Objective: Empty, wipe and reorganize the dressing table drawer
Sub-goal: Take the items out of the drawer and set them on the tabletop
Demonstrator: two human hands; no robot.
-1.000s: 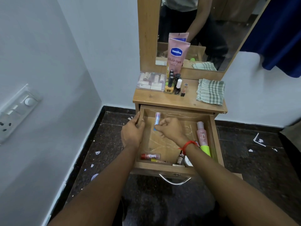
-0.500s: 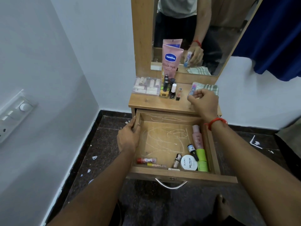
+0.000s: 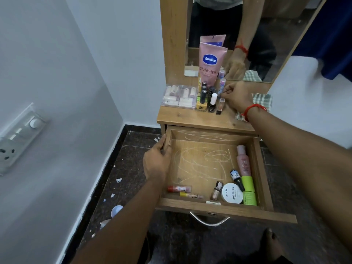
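The wooden drawer [image 3: 224,210] of the dressing table stands pulled out. My left hand [image 3: 157,161] grips its left wall. My right hand [image 3: 237,96] is over the table top [image 3: 190,117] and pinches a small blue-and-white tube [image 3: 222,85], upright beside the pink Vaseline tube [image 3: 210,63]. Inside the drawer lie a pink bottle [image 3: 243,161], a green tube [image 3: 248,190], a white nail polish remover jar [image 3: 232,193], a dark small bottle [image 3: 236,177], a red stick [image 3: 179,188] and a yellow stick [image 3: 190,195].
On the table top stand a clear box of small tubes [image 3: 178,96], several nail polish bottles [image 3: 207,100] and a checked cloth [image 3: 262,101]. A mirror [image 3: 266,35] rises behind. A wall with a switch panel [image 3: 17,138] is on the left. Debris litters the dark floor [image 3: 118,180].
My right hand lifted the blue tube out of the drawer, carried it over the table top and now holds it upright among the bottles near the Vaseline tube. My left hand stayed on the drawer wall.
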